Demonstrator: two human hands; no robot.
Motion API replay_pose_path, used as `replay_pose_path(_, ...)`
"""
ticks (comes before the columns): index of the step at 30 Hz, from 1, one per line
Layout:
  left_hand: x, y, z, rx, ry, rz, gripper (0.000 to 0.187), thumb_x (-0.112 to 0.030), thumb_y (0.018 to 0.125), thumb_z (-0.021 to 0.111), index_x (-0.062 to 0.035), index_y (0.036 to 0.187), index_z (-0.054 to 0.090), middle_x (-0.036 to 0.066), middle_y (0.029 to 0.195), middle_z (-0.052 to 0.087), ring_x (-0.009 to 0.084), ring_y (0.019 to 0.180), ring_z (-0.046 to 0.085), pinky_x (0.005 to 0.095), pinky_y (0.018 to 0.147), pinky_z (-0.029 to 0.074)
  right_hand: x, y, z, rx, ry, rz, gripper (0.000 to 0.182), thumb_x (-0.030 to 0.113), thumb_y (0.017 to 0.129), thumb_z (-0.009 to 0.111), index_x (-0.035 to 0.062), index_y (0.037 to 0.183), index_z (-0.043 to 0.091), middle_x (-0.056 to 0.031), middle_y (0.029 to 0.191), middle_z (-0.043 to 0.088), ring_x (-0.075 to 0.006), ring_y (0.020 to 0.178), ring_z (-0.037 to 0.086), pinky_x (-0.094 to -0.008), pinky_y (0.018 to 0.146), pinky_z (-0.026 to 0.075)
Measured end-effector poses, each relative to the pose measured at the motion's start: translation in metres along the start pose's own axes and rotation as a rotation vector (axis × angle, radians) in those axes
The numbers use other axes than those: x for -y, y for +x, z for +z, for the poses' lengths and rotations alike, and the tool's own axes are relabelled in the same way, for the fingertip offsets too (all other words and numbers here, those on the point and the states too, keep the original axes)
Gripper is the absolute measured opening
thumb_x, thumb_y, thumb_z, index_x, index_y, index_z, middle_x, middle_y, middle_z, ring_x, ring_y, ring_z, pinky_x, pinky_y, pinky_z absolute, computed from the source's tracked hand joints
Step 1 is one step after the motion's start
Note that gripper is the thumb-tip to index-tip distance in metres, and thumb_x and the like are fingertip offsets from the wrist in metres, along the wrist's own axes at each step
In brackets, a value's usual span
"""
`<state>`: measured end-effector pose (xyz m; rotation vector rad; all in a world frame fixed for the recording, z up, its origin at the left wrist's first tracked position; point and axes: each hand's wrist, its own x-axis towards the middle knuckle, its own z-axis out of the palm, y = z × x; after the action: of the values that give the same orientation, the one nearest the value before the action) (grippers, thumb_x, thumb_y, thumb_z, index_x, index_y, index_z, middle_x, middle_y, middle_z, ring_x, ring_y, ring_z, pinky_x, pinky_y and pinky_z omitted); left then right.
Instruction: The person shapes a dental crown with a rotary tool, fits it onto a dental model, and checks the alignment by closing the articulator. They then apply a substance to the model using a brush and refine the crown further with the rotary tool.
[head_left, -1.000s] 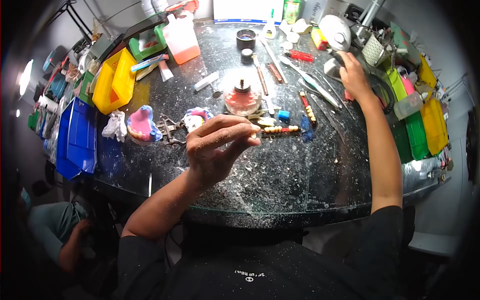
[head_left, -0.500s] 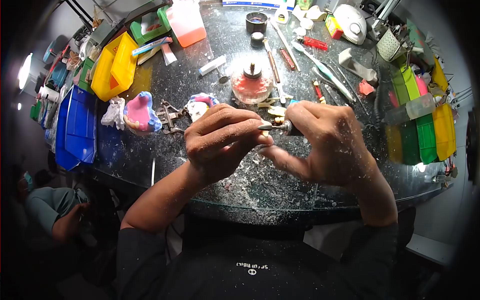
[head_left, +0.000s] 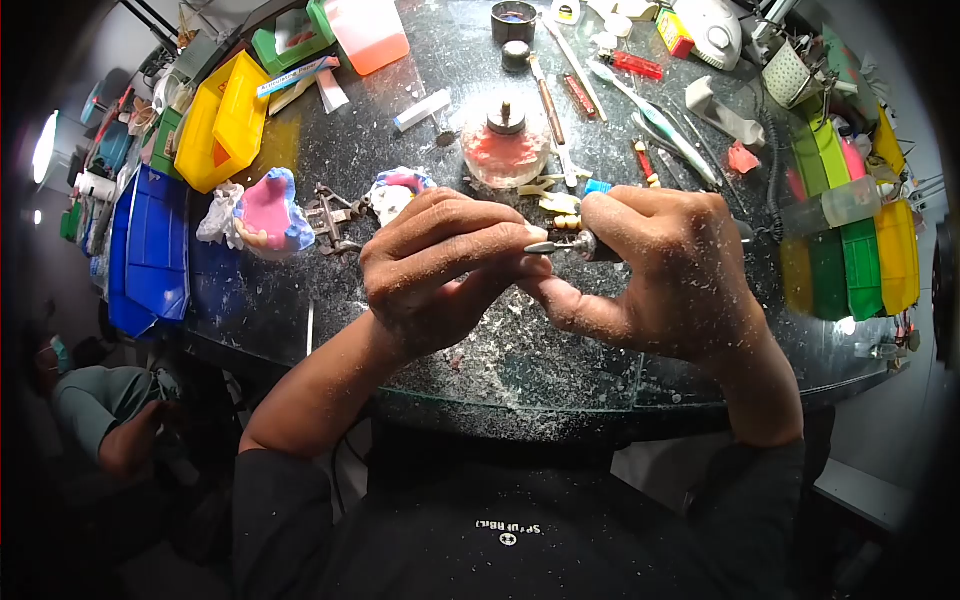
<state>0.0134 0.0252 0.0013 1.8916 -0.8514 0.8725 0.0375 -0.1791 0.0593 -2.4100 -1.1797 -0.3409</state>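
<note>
My right hand point(head_left: 665, 265) is wrapped round a rotary handpiece point(head_left: 601, 246), with its thumb stretched toward my left fingertips. From the handpiece a pointed grey bur point(head_left: 543, 248) reaches left to those fingertips. My left hand point(head_left: 440, 265) pinches a small pale piece, now mostly hidden by the fingers and bur. Just behind the hands lie yellowish tooth-shaped pieces point(head_left: 562, 204). A dental cast with pink and blue wax point(head_left: 268, 212) sits on the left beside a metal articulator point(head_left: 335, 215). Another cast point(head_left: 392, 200) is partly covered by my left hand.
Pale dust covers the dark bench point(head_left: 480, 375). A glass burner with red contents point(head_left: 505, 155) stands behind my hands. Further back lie a toothbrush point(head_left: 655, 130) and a red lighter point(head_left: 637, 65). Yellow point(head_left: 212, 150) and blue bins point(head_left: 150, 260) line the left; a person point(head_left: 105, 410) sits beyond.
The view has shifted slightly. My hands stay together, with the bur now lying across the left fingertips, and the pale piece shows less than before.
</note>
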Motion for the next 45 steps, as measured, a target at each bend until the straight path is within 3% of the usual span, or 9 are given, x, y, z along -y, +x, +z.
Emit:
replay_pose_path(14,0.0019,0.0006,-0.001,-0.011,0.008,0.019,0.025,-0.01,0.068,0.081,-0.0054,0.09,0.07,0.006,0.083,0.068,0.0178,0.071,0.064,0.0274,0.06,0.047,0.0001,0.0001,0.0025,-0.039,0.001,-0.003,0.047,0.044,0.072,0.076,0.0027,0.069,0.054,-0.0072,0.054,0.047,-0.0214,0.044,0.051,-0.0345,0.042,0.04)
replay_pose_path(17,0.0005,0.001,-0.0012,-0.01,0.002,0.015,0.025,-0.009,0.068,0.081,-0.0054,0.09,0.071,0.006,0.084,0.068,0.0181,0.072,0.064,0.0275,0.06,0.048,0.0033,0.0012,-0.0021,0.032,-0.039,0.003,0.046,0.048,0.075,0.071,0.005,0.067,0.058,-0.0072,0.055,0.056,-0.0204,0.048,0.062,-0.0314,0.043,0.048)
replay_pose_path(20,0.0009,0.0005,-0.0021,-0.008,0.02,0.021,0.025,-0.008,0.068,0.081,-0.0053,0.09,0.07,0.006,0.084,0.068,0.0184,0.072,0.064,0.0276,0.061,0.048,0.0012,-0.0006,0.0024,-0.027,0.035,0.014,0.045,0.041,0.072,0.076,0.0026,0.069,0.053,-0.0073,0.055,0.047,-0.0219,0.044,0.05,-0.0345,0.042,0.039)
replay_pose_path(41,0.0002,-0.0005,-0.0009,-0.026,-0.018,0.006,0.022,-0.006,0.068,0.081,-0.0031,0.086,0.068,0.008,0.081,0.068,0.0195,0.07,0.064,0.0283,0.062,0.049,0.004,0.0005,0.0036,-0.065,0.017,0.011,0.043,0.038,0.069,0.075,0.0023,0.069,0.052,-0.0075,0.054,0.045,-0.0217,0.043,0.049,-0.0343,0.041,0.039)
replay_pose_path(45,0.0001,-0.0007,-0.0012,-0.005,-0.017,-0.002,0.022,-0.005,0.068,0.081,-0.0029,0.086,0.068,0.008,0.08,0.068,0.0195,0.069,0.063,0.0286,0.061,0.049,0.0059,0.0024,0.0022,-0.018,-0.051,0.021,0.045,0.047,0.074,0.071,0.0045,0.067,0.057,-0.0077,0.055,0.056,-0.0203,0.048,0.062,-0.0324,0.044,0.049)
